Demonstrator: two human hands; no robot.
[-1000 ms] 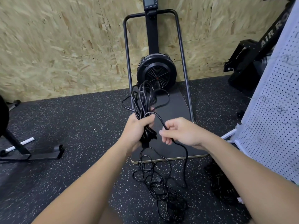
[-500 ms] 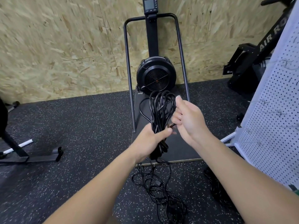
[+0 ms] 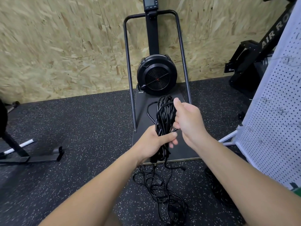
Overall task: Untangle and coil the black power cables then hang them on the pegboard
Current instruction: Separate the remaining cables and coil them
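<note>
Coiling stage, head view: left hand (image 3: pixel 155 141) grips the gathered loops of black power cable (image 3: pixel 164 115); right hand (image 3: pixel 187 118) just beside, fingers curled, pinching one strand. Loose tangle (image 3: pixel 164 198) lies on the floor below both hands; pegboard (image 3: pixel 275 111) to their right. Risk: a knot snagging below would jerk loops from the grip.

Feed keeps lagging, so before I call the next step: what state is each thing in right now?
Left hand: grips the coil low down.
Right hand: fingers curled at the coil's right side, grip on a strand.
Coiled cable bundle: looped, upright above the left hand, not hung.
Loose cable: tangled on the floor, trailing from the left hand.
Pegboard: upright at right, no cable on it.
Second cable pile: on the floor by the pegboard.
</note>
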